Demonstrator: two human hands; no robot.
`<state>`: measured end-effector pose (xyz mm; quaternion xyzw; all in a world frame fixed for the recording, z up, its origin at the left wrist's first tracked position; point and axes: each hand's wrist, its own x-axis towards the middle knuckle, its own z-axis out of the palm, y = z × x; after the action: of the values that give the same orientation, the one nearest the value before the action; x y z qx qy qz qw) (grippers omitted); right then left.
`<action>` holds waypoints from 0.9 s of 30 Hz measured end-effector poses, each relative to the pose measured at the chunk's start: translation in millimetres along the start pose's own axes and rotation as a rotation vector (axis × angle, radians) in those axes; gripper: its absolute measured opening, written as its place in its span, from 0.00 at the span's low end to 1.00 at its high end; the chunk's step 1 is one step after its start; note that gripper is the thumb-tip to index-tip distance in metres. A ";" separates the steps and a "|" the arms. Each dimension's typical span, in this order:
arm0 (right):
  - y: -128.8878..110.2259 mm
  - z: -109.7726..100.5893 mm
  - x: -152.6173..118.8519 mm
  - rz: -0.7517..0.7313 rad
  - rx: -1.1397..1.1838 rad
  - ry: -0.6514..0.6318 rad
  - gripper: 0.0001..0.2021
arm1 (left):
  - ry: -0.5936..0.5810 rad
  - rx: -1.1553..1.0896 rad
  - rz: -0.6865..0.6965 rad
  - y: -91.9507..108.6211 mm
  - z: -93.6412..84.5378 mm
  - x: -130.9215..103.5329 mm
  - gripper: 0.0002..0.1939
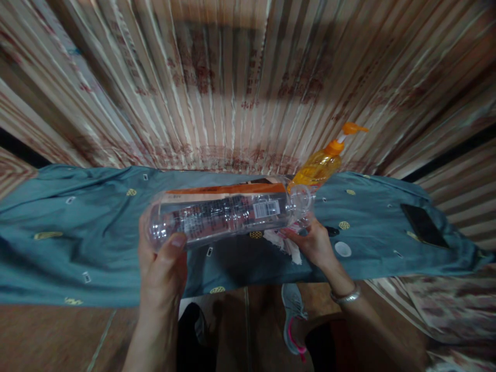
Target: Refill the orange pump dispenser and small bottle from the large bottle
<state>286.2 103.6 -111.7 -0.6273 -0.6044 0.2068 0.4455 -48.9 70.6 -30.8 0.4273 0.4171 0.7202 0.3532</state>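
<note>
A clear plastic bottle [228,217], lying sideways in the air above the cloth-covered table, has a printed label with a barcode. My left hand [163,258] is wrapped round its base end, thumb on the near side. At the other end, beside the bottle's open mouth [301,199], is my right hand [313,243]. Its fingers are closed on a crumpled white and pink cloth [287,242] hanging below the neck. Whether those fingers also touch the bottle is partly hidden. Behind the neck stands an orange pump bottle [320,164] of yellow liquid.
A teal patterned sheet [93,227] covers the narrow table. On its right side lie a white round lid [343,249], a small black item [332,231] and a dark phone [424,225]. A pleated curtain [232,103] hangs along the back.
</note>
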 end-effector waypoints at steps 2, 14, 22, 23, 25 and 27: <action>1.3 0.5 0.2 -0.006 -0.003 0.006 0.29 | -0.003 0.011 0.016 0.9 1.6 -0.3 0.30; 2.6 2.2 0.6 0.005 0.000 0.006 0.30 | 0.025 -0.018 -0.041 -4.2 -5.3 1.6 0.30; 0.0 0.6 1.0 0.025 0.018 0.004 0.29 | 0.005 -0.011 -0.018 -2.6 -2.1 0.6 0.32; -0.4 0.5 1.1 0.023 0.021 0.003 0.29 | 0.013 -0.016 -0.023 -2.1 -1.1 -0.2 0.32; -1.1 0.5 1.3 0.013 0.028 0.004 0.30 | 0.032 -0.032 -0.033 -0.2 1.3 -1.7 0.33; -1.3 0.9 1.4 0.005 0.031 0.010 0.30 | 0.039 -0.052 -0.045 2.6 3.9 -2.7 0.32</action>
<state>285.0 105.0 -110.7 -0.6226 -0.5974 0.2142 0.4577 -44.6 68.4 -28.1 0.3944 0.4147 0.7308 0.3720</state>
